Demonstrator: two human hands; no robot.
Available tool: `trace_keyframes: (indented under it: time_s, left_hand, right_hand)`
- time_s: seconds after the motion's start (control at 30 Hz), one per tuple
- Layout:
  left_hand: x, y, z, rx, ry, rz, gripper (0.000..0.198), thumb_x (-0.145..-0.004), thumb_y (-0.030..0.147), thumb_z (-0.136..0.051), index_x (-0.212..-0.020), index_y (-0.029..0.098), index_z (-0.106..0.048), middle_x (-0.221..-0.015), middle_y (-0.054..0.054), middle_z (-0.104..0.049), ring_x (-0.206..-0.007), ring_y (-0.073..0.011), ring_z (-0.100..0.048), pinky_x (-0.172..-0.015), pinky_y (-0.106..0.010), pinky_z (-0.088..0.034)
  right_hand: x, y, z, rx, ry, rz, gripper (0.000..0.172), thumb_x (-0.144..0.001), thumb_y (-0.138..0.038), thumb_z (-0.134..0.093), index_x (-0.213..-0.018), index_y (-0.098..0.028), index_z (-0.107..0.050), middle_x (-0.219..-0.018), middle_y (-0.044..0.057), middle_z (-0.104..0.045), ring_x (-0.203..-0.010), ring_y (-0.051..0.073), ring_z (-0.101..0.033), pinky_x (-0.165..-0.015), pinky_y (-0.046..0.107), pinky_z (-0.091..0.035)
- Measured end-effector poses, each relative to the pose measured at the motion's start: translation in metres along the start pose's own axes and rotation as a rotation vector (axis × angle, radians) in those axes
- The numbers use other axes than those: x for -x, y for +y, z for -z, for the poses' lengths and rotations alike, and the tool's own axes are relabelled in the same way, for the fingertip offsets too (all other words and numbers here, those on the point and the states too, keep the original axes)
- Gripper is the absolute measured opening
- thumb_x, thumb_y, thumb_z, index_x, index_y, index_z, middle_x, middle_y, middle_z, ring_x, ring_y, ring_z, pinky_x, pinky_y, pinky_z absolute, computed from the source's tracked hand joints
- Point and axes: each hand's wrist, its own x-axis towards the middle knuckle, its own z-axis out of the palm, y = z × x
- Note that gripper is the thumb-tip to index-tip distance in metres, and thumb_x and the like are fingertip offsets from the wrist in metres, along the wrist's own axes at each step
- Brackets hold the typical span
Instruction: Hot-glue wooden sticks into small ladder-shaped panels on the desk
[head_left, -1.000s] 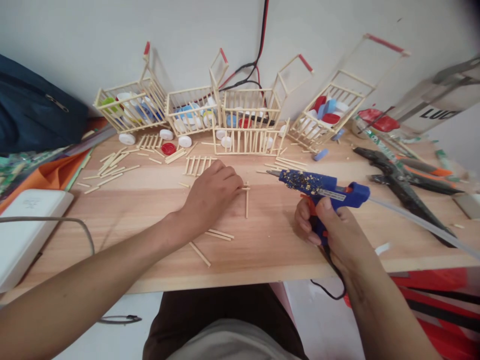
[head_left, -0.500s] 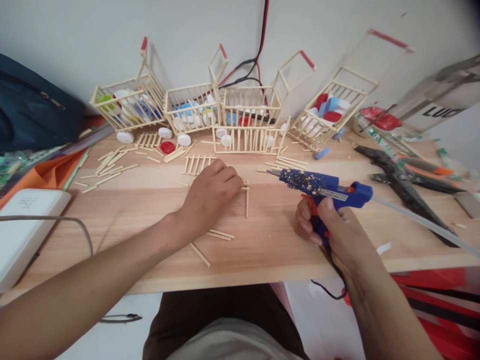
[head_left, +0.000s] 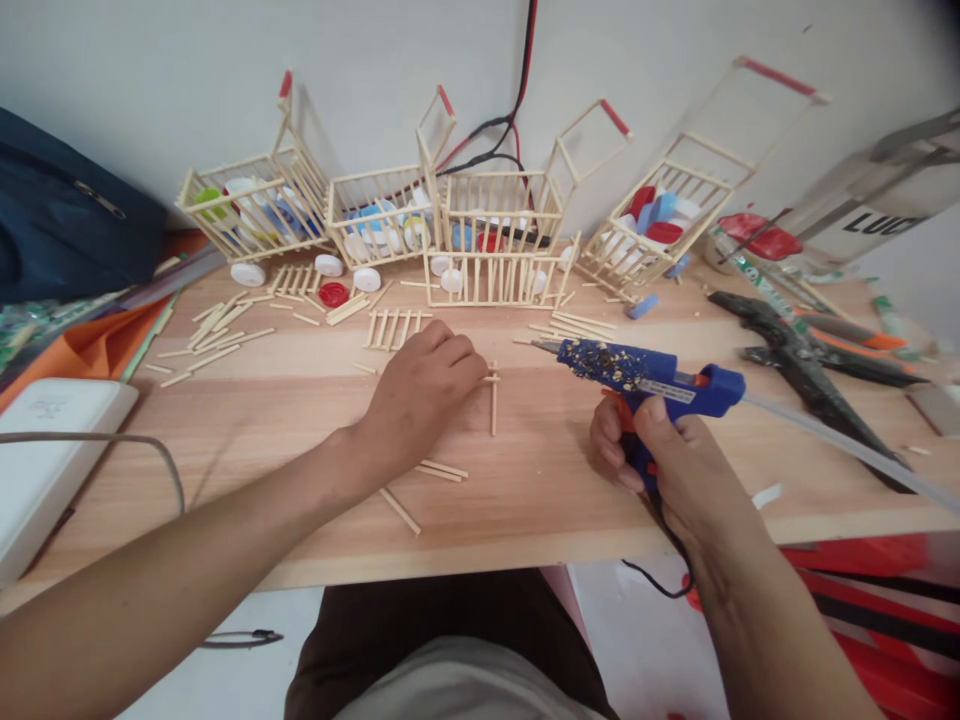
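Observation:
My right hand (head_left: 660, 455) is wrapped around a blue hot glue gun (head_left: 619, 365), its nozzle pointing left and a clear glue stick running out of its back. The gun is held above the table, its barrel crusted with bits. My left hand (head_left: 431, 390) rests low over the tabletop with fingers curled together, fingertips hidden from me. From under them a thin wooden stick (head_left: 491, 379) pokes out, crossing another upright-lying stick (head_left: 494, 410). Beside the wrist lie loose sticks (head_left: 442, 470). Just behind the hand is a small ladder-like stick panel (head_left: 397, 328).
Along the wall stand several miniature stick shopping carts (head_left: 382, 220) filled with bottle caps. A stick panel (head_left: 495, 280) leans before them. Loose sticks (head_left: 217, 330) lie left, near a white box (head_left: 67, 440). Black pliers-like tools (head_left: 810, 390) lie right. The gun's cord (head_left: 679, 560) hangs over the front edge.
Almost nothing differs. Both hands and the glue gun hold nearly the same places, with only a slight shift of the view.

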Motion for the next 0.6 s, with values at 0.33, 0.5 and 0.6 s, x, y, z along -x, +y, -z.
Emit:
trace_keyframes:
  time_s: [0.33, 0.5, 0.6]
  left_hand:
    - [0.0007, -0.0006, -0.0011, -0.020, -0.015, 0.002, 0.021, -0.093, 0.018, -0.047, -0.077, 0.015, -0.061, -0.080, -0.006, -0.061, -0.082, -0.0189, -0.048, -0.079, -0.035, -0.042]
    - [0.0013, -0.0006, -0.0017, -0.021, -0.027, 0.008, 0.020, -0.093, 0.017, -0.048, -0.078, 0.015, -0.061, -0.081, -0.006, -0.061, -0.082, -0.0192, -0.049, -0.080, -0.035, -0.042]
    - [0.0011, -0.0003, -0.0013, -0.023, -0.029, 0.018, 0.019, -0.093, 0.018, -0.049, -0.077, 0.015, -0.061, -0.081, -0.005, -0.061, -0.081, -0.0191, -0.049, -0.080, -0.036, -0.042]
  right_hand:
    - [0.0003, -0.0002, 0.0001, 0.002, -0.014, 0.016, 0.043, -0.091, -0.056, -0.046, -0.071, -0.018, -0.050, -0.058, -0.003, -0.046, -0.044, 0.006, -0.035, -0.045, 0.026, -0.020]
    - [0.0005, 0.0005, 0.0008, -0.004, -0.002, 0.005, 0.041, -0.090, -0.055, -0.048, -0.071, -0.019, -0.052, -0.058, -0.002, -0.046, -0.043, 0.007, -0.036, -0.044, 0.027, -0.020]
    - [0.0010, 0.0004, 0.0008, 0.001, 0.000, 0.002, 0.042, -0.089, -0.056, -0.048, -0.069, -0.020, -0.052, -0.059, -0.002, -0.046, -0.044, 0.008, -0.036, -0.044, 0.027, -0.019]
